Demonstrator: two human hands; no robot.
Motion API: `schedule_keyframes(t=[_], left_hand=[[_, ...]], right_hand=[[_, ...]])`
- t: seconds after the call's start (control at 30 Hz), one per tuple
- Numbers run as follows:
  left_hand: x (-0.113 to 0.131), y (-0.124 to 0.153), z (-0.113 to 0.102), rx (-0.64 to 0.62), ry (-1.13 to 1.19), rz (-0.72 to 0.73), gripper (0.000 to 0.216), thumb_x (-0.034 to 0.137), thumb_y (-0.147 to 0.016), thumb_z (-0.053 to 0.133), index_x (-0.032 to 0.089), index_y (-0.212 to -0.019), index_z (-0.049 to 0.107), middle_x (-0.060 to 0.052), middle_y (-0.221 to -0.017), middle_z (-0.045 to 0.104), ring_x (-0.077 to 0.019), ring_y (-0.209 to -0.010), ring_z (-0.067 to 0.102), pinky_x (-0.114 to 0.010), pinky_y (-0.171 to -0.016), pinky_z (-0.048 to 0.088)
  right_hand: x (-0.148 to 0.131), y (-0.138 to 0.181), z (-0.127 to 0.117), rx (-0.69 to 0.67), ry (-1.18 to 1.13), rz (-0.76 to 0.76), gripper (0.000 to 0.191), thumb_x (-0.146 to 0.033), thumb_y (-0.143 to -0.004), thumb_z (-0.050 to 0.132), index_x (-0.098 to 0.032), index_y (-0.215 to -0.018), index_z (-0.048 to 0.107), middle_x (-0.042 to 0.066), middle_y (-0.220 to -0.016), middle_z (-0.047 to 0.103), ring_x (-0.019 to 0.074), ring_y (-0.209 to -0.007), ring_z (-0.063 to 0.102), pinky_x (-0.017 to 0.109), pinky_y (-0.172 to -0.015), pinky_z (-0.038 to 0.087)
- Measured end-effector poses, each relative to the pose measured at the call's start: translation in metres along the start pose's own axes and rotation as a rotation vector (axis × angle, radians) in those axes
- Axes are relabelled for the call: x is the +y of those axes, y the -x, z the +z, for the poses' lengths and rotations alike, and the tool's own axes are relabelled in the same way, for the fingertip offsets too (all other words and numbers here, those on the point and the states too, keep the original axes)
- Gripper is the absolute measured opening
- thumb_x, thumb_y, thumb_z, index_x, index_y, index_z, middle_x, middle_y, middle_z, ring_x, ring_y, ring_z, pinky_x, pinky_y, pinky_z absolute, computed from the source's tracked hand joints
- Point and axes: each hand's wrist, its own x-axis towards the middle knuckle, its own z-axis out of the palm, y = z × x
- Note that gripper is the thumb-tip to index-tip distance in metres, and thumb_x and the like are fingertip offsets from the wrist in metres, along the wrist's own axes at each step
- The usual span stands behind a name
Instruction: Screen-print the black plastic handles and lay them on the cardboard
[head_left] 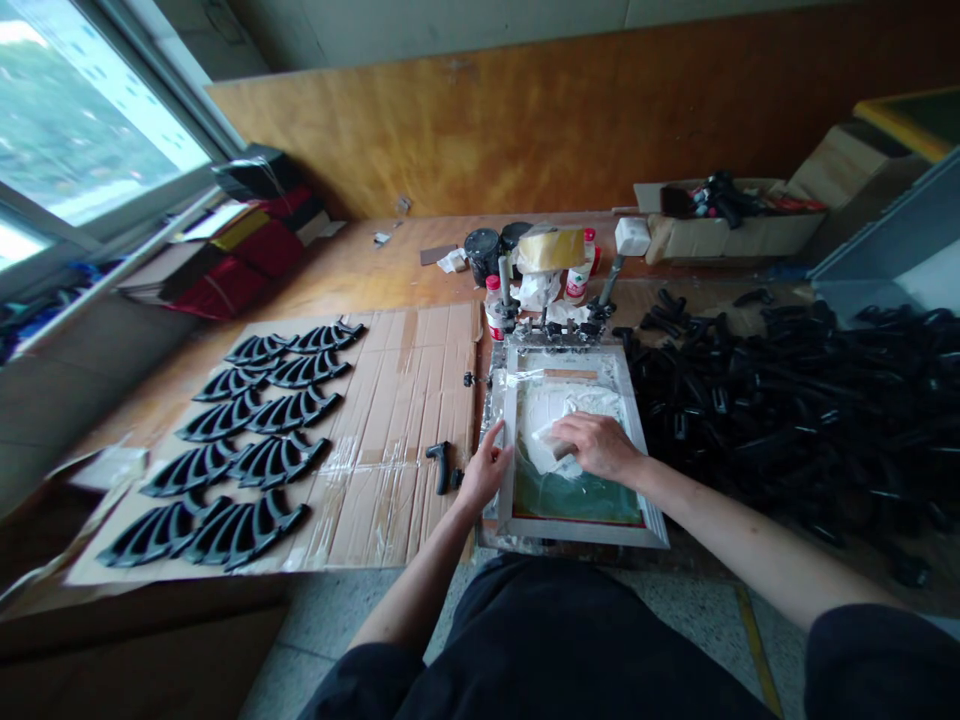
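A screen-printing frame (652, 500) with an aluminium border lies flat before me. White ink (604, 398) is smeared over its green mesh (555, 500). My right hand (598, 443) is closed around a small greyish-white scraper (553, 443), which rests against the inked mesh; the fingers partly hide it. At the frame's left rail, my left hand (486, 468) grips the edge between thumb and fingers. Just left of that hand, one black curved handle-like part (441, 466) lies on the cardboard (382, 400). Behind the frame is its metal hinge clamp (555, 332).
Rows of black curved parts (277, 455) lie on the cardboard at left. A heap of similar black parts (757, 400) covers the right side. Behind the clamp stand red-capped bottles (493, 305), black tubs (481, 252) and a yellow block (551, 248). An open carton (739, 235) stands back right.
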Motion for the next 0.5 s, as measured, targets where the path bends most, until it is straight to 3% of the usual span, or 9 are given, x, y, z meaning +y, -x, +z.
schedule_keyframes(t=[0.1,0.17,0.23,0.3,0.4,0.5], left_hand=[[-0.001,0.0,0.0,-0.003,0.012,0.0,0.062,0.041,-0.085,0.055,0.023,-0.143,0.044,0.008,-0.06,0.043,-0.0089,-0.053,0.041,-0.019,-0.053,0.035],[0.0,0.0,-0.001,-0.005,0.03,-0.004,0.063,0.042,-0.085,0.055,0.022,-0.143,0.043,0.008,-0.06,0.042,-0.0086,-0.052,0.04,-0.019,-0.052,0.034],[0.004,0.002,-0.003,-0.017,0.059,-0.008,0.065,0.043,-0.084,0.057,0.022,-0.144,0.042,0.008,-0.059,0.042,-0.0084,-0.051,0.039,-0.018,-0.05,0.033],[0.012,0.006,-0.008,-0.048,0.111,-0.008,0.071,0.045,-0.083,0.058,0.022,-0.147,0.037,0.008,-0.059,0.042,-0.0081,-0.049,0.038,-0.018,-0.047,0.031],[0.033,0.015,-0.02,-0.069,0.217,0.014,0.071,0.054,-0.085,0.055,0.023,-0.147,0.037,0.008,-0.058,0.043,-0.0082,-0.047,0.036,-0.019,-0.045,0.029],[0.062,0.02,-0.031,-0.025,0.345,0.053,0.065,0.066,-0.089,0.039,0.021,-0.133,0.053,0.004,-0.059,0.047,-0.0096,-0.048,0.041,-0.02,-0.045,0.032]], right_hand=[[-0.006,0.013,0.014,0.012,0.006,-0.061,0.03,-0.005,-0.08,0.053,-0.021,-0.102,0.068,0.005,-0.102,0.07,0.0185,-0.091,0.063,0.027,-0.077,0.046],[-0.008,0.016,0.015,-0.013,-0.023,-0.056,0.025,-0.01,-0.082,0.056,-0.021,-0.1,0.068,0.004,-0.096,0.071,0.0179,-0.086,0.064,0.026,-0.075,0.046],[-0.006,0.005,0.008,0.016,-0.054,0.031,0.019,-0.019,-0.085,0.06,-0.024,-0.102,0.068,0.002,-0.091,0.071,0.0176,-0.082,0.065,0.026,-0.072,0.047],[0.001,-0.019,-0.007,0.107,-0.066,0.151,0.029,-0.027,-0.086,0.063,-0.028,-0.115,0.065,0.001,-0.098,0.071,0.0182,-0.085,0.066,0.027,-0.073,0.047],[0.031,-0.053,-0.039,0.24,-0.033,0.308,0.053,-0.034,-0.084,0.066,-0.033,-0.135,0.052,0.002,-0.109,0.07,0.0199,-0.088,0.065,0.029,-0.073,0.048],[0.084,-0.053,-0.073,0.387,-0.086,0.461,0.048,-0.042,-0.088,0.058,-0.027,-0.134,0.055,0.003,-0.092,0.072,0.0178,-0.072,0.063,0.029,-0.067,0.047]])
